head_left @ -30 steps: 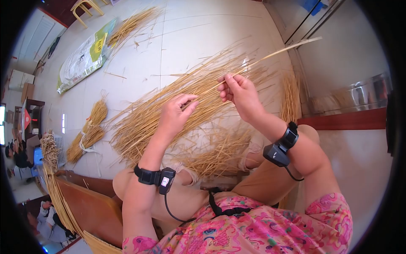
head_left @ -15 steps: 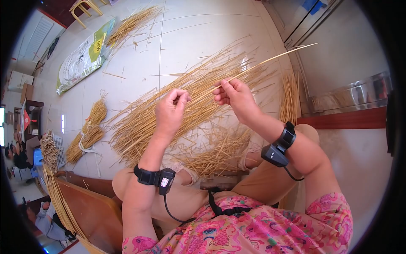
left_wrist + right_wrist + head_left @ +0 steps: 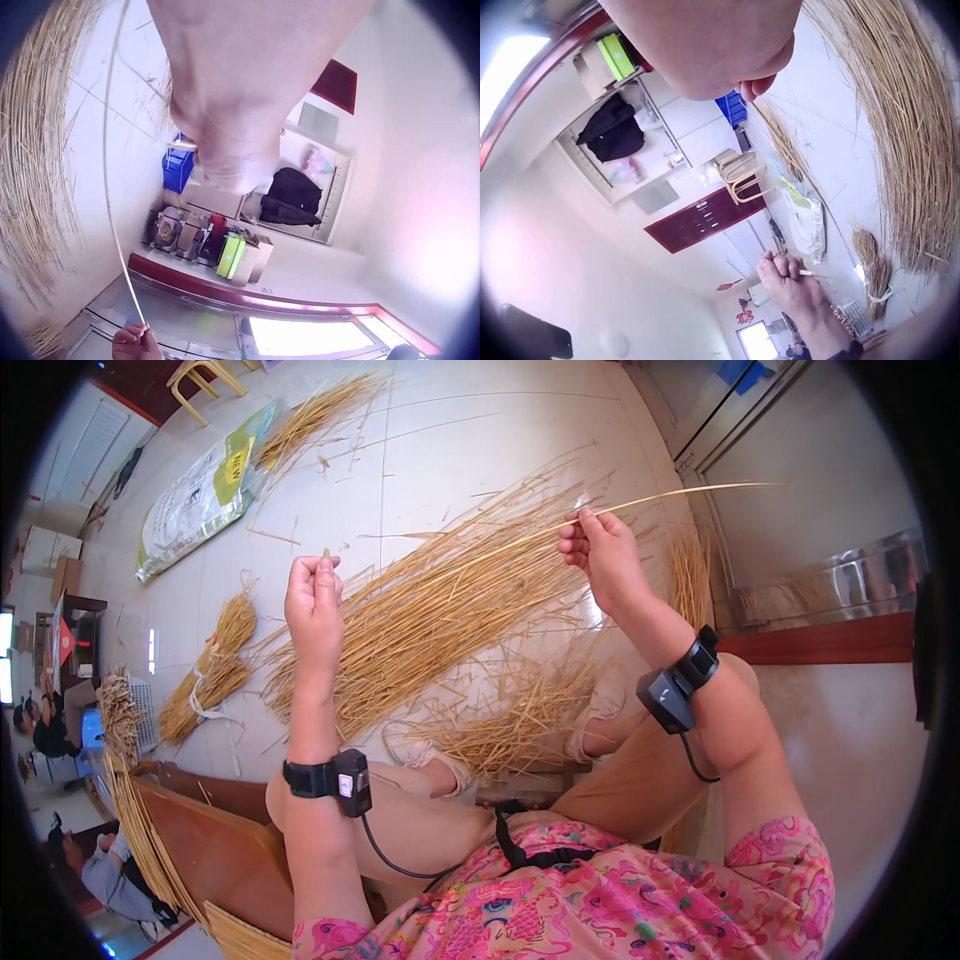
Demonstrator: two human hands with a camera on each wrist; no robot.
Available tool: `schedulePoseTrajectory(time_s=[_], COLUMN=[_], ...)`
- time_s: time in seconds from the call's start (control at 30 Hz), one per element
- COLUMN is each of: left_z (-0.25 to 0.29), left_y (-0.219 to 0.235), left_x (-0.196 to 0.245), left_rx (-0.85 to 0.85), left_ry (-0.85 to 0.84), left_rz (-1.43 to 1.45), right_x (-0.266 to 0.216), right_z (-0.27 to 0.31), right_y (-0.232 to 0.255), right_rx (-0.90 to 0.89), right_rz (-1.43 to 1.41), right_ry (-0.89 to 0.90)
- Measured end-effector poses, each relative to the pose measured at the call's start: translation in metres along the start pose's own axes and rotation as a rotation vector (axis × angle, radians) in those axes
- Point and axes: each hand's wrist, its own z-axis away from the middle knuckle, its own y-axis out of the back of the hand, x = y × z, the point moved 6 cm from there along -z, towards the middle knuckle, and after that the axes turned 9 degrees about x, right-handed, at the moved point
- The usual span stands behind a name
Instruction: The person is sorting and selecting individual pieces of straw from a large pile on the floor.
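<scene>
My right hand (image 3: 610,560) pinches a long pale straw (image 3: 690,490) between thumb and fingers above the loose straw pile (image 3: 430,620); the straw reaches rightward past the hand. Well to the left, my left hand (image 3: 315,610) is raised beside the pile, fingers curled, with a small pale tip between thumb and forefinger. In the right wrist view that left hand (image 3: 795,289) grips a short pale piece (image 3: 806,272). The left wrist view has the long straw (image 3: 109,187) running up from my right hand (image 3: 136,345); whether it joins the left hand's piece, I cannot tell.
A tied straw bundle (image 3: 210,665) lies at the left, with a printed bag (image 3: 200,505) and more straw behind it. Short scraps (image 3: 520,730) lie around the feet. A brown wooden piece (image 3: 215,840) stands lower left, a metal-fronted door (image 3: 810,510) at the right.
The hands have moved apart: the left one up and to the left, the right one to the right and slightly up. The long straw has shifted right with the right hand.
</scene>
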Motion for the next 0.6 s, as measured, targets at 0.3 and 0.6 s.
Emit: schedulePoseTrajectory(time_s=[0.3, 0.6], left_z=[0.109, 0.078], left_y=[-0.104, -0.096], left_x=[0.027, 0.003], left_rx=[-0.799, -0.579], left_ry=[-0.593, -0.319], left_rz=[-0.344, -0.582], right_x=[0.019, 0.048], right_z=[0.015, 0.06], right_y=[-0.02, -0.046], right_rx=[-0.137, -0.418], right_rz=[0.014, 0.128], right_ry=[-0.038, -0.189])
